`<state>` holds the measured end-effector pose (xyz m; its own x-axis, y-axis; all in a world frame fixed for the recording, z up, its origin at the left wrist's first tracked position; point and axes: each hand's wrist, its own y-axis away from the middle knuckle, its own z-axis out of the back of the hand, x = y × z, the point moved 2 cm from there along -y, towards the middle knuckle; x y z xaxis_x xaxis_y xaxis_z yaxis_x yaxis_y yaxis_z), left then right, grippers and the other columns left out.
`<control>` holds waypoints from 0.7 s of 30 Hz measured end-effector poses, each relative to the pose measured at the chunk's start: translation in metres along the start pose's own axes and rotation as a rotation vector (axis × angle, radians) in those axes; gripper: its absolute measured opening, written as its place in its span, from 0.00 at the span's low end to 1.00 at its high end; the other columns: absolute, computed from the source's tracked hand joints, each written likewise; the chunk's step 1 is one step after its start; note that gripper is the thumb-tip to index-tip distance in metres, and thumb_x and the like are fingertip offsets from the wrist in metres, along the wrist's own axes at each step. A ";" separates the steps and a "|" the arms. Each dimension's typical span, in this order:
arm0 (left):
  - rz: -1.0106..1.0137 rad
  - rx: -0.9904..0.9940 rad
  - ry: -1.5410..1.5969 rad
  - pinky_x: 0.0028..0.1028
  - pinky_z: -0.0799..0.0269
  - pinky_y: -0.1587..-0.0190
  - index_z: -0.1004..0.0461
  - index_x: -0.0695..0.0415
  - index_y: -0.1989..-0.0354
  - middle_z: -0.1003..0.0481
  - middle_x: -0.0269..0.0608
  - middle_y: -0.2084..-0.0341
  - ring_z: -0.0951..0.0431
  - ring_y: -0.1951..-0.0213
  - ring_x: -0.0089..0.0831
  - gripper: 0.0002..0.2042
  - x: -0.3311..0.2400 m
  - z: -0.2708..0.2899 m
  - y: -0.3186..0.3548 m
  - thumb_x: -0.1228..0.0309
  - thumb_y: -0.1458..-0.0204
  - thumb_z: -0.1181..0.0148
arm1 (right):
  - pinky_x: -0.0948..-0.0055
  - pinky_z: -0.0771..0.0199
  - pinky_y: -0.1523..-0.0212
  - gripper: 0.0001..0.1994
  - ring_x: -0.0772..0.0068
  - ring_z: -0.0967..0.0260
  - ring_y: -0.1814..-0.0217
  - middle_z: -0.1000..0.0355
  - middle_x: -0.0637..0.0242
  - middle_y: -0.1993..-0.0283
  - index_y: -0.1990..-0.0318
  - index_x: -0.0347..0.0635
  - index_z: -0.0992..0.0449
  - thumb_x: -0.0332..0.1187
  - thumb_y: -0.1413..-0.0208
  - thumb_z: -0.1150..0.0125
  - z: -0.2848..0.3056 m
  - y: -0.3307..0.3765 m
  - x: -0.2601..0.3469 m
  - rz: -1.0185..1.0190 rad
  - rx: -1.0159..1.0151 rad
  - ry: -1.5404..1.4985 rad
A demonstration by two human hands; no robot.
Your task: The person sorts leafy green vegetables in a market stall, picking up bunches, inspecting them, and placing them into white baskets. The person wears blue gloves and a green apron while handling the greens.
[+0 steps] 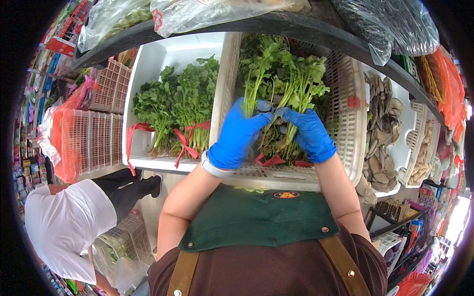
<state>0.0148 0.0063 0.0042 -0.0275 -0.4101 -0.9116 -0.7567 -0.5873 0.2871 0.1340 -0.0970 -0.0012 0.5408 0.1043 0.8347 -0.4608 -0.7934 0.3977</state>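
Herbs (291, 93) between both hands (276, 133)

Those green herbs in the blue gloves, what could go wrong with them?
Both hands, left hand and right hand, squeeze the herbs by the stems, so thin stalks might snap or bruise. Loose sprigs could slip out and fall past the basket edge. The red ties might snag when lifting.

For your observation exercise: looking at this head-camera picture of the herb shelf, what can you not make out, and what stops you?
- Head view: the left hand and right hand cover the middle of the herb bunch; its tie is hidden.
- The basket floor under the stems is masked by leaves.
- Contents of the plastic bags on the top shelf are cut off by the upper edge.
- The crouching person at lower left blocks whatever their hands are working on.
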 end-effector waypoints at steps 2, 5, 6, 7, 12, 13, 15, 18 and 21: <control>0.047 -0.022 0.078 0.16 0.49 0.86 0.32 0.56 0.66 0.31 0.30 0.81 0.42 0.87 0.15 0.09 -0.004 -0.001 0.003 0.72 0.55 0.41 | 0.77 0.33 0.62 0.11 0.75 0.31 0.65 0.27 0.65 0.64 0.61 0.35 0.27 0.30 0.51 0.44 0.003 -0.003 -0.004 0.015 -0.030 -0.044; 0.050 -0.074 0.092 0.16 0.49 0.86 0.32 0.57 0.65 0.28 0.32 0.77 0.42 0.88 0.14 0.09 -0.010 0.002 0.007 0.73 0.54 0.41 | 0.75 0.29 0.64 0.12 0.72 0.30 0.63 0.28 0.64 0.62 0.58 0.36 0.29 0.29 0.50 0.46 0.013 -0.009 0.000 0.000 -0.056 -0.117; 0.036 -0.094 0.075 0.16 0.49 0.86 0.32 0.57 0.64 0.27 0.33 0.76 0.42 0.88 0.14 0.09 -0.012 0.005 0.009 0.73 0.54 0.42 | 0.73 0.27 0.65 0.12 0.71 0.30 0.62 0.28 0.64 0.61 0.57 0.37 0.30 0.29 0.49 0.47 0.018 -0.010 0.003 -0.011 -0.061 -0.143; 0.035 -0.111 0.045 0.16 0.49 0.86 0.32 0.57 0.64 0.27 0.34 0.75 0.42 0.88 0.14 0.09 -0.013 0.008 0.009 0.74 0.54 0.42 | 0.73 0.27 0.65 0.12 0.71 0.30 0.61 0.28 0.63 0.61 0.57 0.37 0.30 0.29 0.49 0.47 0.021 -0.010 0.005 0.005 -0.085 -0.153; 0.000 -0.101 -0.163 0.14 0.49 0.84 0.28 0.57 0.61 0.28 0.28 0.76 0.42 0.86 0.11 0.09 -0.021 0.018 0.008 0.73 0.51 0.44 | 0.72 0.27 0.63 0.12 0.71 0.31 0.60 0.29 0.63 0.59 0.58 0.36 0.30 0.29 0.50 0.46 0.029 -0.007 0.014 0.057 -0.107 -0.108; -0.014 -0.080 -0.210 0.14 0.49 0.83 0.27 0.57 0.60 0.29 0.26 0.77 0.42 0.85 0.11 0.09 -0.022 0.019 0.006 0.73 0.51 0.45 | 0.72 0.26 0.63 0.12 0.71 0.31 0.60 0.29 0.63 0.60 0.58 0.36 0.30 0.29 0.50 0.46 0.025 -0.004 0.017 0.047 -0.098 -0.092; -0.047 -0.100 -0.197 0.14 0.49 0.83 0.26 0.56 0.60 0.30 0.24 0.78 0.43 0.84 0.10 0.10 -0.022 0.021 0.004 0.72 0.50 0.45 | 0.75 0.27 0.65 0.12 0.73 0.30 0.62 0.28 0.65 0.63 0.58 0.36 0.29 0.28 0.51 0.45 0.024 -0.002 0.014 0.047 -0.062 -0.084; -0.130 -0.117 -0.237 0.13 0.50 0.82 0.25 0.55 0.59 0.31 0.22 0.80 0.43 0.84 0.09 0.10 -0.017 0.024 0.001 0.71 0.50 0.46 | 0.78 0.29 0.68 0.12 0.76 0.31 0.63 0.28 0.67 0.64 0.59 0.37 0.28 0.30 0.51 0.44 0.018 0.001 0.016 0.027 0.007 -0.040; -0.128 -0.109 -0.233 0.13 0.50 0.82 0.25 0.55 0.60 0.30 0.22 0.80 0.44 0.84 0.09 0.10 -0.017 0.021 0.000 0.71 0.49 0.46 | 0.79 0.30 0.70 0.12 0.77 0.31 0.66 0.28 0.68 0.65 0.59 0.37 0.28 0.30 0.52 0.43 0.018 0.001 0.014 0.004 0.016 0.005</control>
<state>0.0016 0.0281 0.0131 -0.0950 -0.1634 -0.9820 -0.6896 -0.7006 0.1832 0.1539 -0.1070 0.0034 0.5355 0.1037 0.8382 -0.4514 -0.8036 0.3878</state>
